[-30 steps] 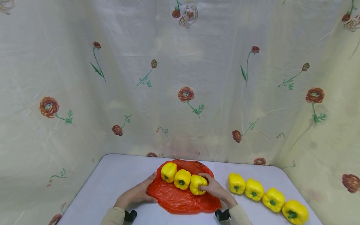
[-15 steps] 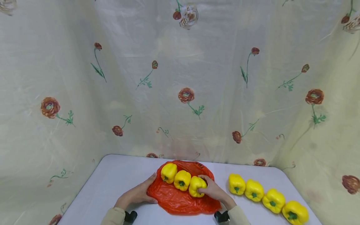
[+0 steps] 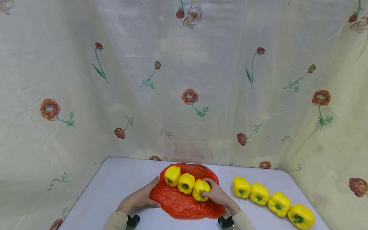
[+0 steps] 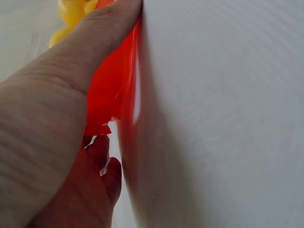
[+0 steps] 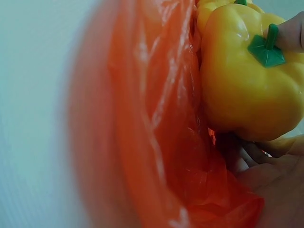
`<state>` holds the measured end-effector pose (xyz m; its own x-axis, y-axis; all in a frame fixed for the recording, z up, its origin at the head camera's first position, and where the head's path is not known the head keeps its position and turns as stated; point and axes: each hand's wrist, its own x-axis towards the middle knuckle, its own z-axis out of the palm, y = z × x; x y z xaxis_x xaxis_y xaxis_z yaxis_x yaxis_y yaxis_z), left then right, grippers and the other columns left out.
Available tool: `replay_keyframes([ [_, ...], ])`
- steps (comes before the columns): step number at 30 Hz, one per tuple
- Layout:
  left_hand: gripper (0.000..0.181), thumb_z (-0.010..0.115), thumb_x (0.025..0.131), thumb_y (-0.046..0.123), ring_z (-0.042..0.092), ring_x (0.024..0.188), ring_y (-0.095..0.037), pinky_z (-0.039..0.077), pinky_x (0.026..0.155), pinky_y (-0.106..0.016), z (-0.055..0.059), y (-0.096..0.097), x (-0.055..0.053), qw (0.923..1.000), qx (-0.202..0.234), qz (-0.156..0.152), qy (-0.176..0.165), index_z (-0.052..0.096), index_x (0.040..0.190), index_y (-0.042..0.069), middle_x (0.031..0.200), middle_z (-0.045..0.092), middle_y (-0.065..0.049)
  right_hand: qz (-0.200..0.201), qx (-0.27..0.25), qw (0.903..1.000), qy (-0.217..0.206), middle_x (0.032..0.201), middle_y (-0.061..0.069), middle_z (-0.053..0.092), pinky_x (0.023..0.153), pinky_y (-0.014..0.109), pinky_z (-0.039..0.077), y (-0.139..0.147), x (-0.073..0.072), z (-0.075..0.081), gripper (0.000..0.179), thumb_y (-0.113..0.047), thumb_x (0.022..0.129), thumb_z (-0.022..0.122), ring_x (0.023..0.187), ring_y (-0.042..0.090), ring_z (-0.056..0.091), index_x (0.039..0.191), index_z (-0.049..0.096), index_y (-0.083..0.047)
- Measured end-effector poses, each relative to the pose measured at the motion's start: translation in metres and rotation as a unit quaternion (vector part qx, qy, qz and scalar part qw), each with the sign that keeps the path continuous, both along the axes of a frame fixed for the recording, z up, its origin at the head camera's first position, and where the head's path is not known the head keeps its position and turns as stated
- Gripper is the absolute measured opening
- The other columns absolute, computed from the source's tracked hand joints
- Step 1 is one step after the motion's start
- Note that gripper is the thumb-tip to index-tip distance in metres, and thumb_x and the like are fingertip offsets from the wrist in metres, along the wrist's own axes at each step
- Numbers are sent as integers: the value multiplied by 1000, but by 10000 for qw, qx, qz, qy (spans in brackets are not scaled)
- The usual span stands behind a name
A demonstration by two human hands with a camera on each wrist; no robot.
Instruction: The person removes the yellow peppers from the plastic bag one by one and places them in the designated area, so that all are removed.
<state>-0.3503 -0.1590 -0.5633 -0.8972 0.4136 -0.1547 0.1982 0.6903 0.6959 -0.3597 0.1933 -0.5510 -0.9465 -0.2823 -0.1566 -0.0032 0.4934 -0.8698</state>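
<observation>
Yellow pepper (image 3: 198, 189) in right hand (image 3: 218, 193), atop red bag (image 3: 184, 204).

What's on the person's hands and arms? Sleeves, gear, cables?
The left hand and right hand wear no gloves. The left sleeve and right sleeve are cream and look plain. By each cuff, on the inner side, is a stubby black part: left mount, right mount. No cables or markings visible.
</observation>
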Motion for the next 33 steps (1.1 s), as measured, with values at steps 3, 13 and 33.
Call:
replay_keyframes([
  [3,118,80,68,53,21,147,-36,31,111,-60,0,0,0,10000,10,16,6,11,156,15,163,15,-9,-76,39,10000,-29,134,17,47,96,47,52,-1,1,1,81,-28,79,77,108,26,52,141,33,-2],
  [13,117,79,69,54,21,147,-35,28,113,-59,0,0,0,10000,11,-26,4,12,156,15,163,15,-9,-159,9,9999,50,135,18,45,95,47,52,-2,2,2,81,-25,78,77,109,27,51,142,32,-2],
  [33,116,79,70,53,21,147,-35,30,112,-59,-1,-1,-1,10000,12,-44,-8,11,156,16,163,15,-9,-415,-162,9984,334,131,14,48,95,45,51,-6,8,13,77,-24,79,77,107,25,52,140,36,-5],
])
